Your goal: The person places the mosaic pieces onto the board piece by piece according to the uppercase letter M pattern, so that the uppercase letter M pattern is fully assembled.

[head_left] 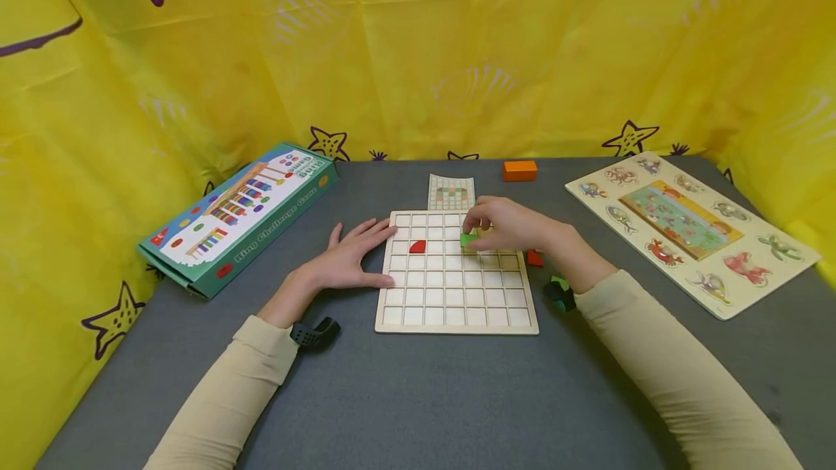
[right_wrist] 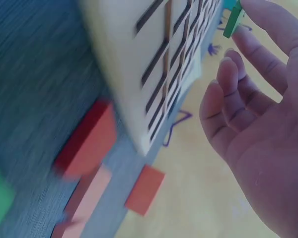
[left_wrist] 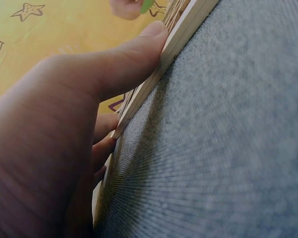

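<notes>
A wooden grid board [head_left: 455, 297] with pale square cells lies on the table. My left hand [head_left: 353, 256] rests at the board's left edge with its fingers spread, and in the left wrist view the thumb [left_wrist: 134, 59] touches the rim. Over the upper right cells, my right hand [head_left: 506, 223] pinches a small green tile [head_left: 467, 239] between thumb and forefinger. That green tile [right_wrist: 233, 20] stands on edge between the fingertips in the right wrist view. One red piece with a rounded corner [head_left: 417, 246] sits in a cell at the upper left of the board.
Behind the board lies a pattern card [head_left: 451, 183]. An orange block [head_left: 519, 170] stands at the back. Red pieces [head_left: 535, 258] and green pieces [head_left: 560, 284] lie right of the board. A Ring Challenge Game box [head_left: 261, 245] is at left, a sea-animal puzzle board [head_left: 712, 294] at right.
</notes>
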`<state>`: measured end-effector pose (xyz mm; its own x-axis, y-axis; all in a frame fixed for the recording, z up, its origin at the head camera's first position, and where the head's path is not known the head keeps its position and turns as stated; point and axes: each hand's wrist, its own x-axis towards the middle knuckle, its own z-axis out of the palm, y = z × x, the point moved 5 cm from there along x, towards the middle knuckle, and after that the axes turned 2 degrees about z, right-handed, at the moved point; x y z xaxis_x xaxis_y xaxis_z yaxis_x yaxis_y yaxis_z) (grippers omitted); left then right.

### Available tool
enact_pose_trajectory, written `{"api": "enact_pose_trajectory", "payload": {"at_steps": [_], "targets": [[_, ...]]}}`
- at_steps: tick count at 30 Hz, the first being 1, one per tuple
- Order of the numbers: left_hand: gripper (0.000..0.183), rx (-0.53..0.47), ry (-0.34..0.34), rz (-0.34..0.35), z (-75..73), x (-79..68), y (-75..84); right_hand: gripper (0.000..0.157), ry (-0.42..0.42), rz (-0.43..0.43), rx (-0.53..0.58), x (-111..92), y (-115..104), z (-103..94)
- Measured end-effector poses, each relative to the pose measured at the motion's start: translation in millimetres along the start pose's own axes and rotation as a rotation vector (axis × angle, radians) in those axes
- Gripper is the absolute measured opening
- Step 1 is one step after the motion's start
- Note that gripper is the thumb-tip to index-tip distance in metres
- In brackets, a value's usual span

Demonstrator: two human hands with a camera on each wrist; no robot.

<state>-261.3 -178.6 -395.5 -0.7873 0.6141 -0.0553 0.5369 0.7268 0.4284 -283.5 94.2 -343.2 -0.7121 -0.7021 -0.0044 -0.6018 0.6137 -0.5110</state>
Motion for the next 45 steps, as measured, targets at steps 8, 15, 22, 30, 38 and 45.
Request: {"api": "enact_pose_trajectory", "payload": {"at_steps": [8,15,22,30,38,45], "targets": [[0.101,0.002,-0.013,-0.008,1.4,2.4,-1.0,0.022,-0.045,-0.022,-0.007,23.5,-11.1,12.4],[0.100,0.006,-0.005,-0.009,0.7,1.1,-0.9,0.019,-0.060,-0.044,-0.037,38.0,-18.1,19.8],[0.099,0.007,-0.007,-0.012,0.2,0.9,-0.4,0.017,-0.086,-0.033,-0.057,49.2,-21.8,26.1],[0.100,0.004,-0.011,-0.019,2.0,2.2,-1.8,0.018,-0.102,0.008,-0.058,50.2,-21.7,26.6],[0.100,-0.002,-0.010,-0.016,1.6,1.8,-2.5,0.015,-0.096,0.012,-0.047,51.9,-19.6,29.0],[0.100,-0.005,-0.007,-0.012,2.6,1.8,-3.0,0.019,-0.089,0.030,0.006,42.2,-18.1,23.8]]}}
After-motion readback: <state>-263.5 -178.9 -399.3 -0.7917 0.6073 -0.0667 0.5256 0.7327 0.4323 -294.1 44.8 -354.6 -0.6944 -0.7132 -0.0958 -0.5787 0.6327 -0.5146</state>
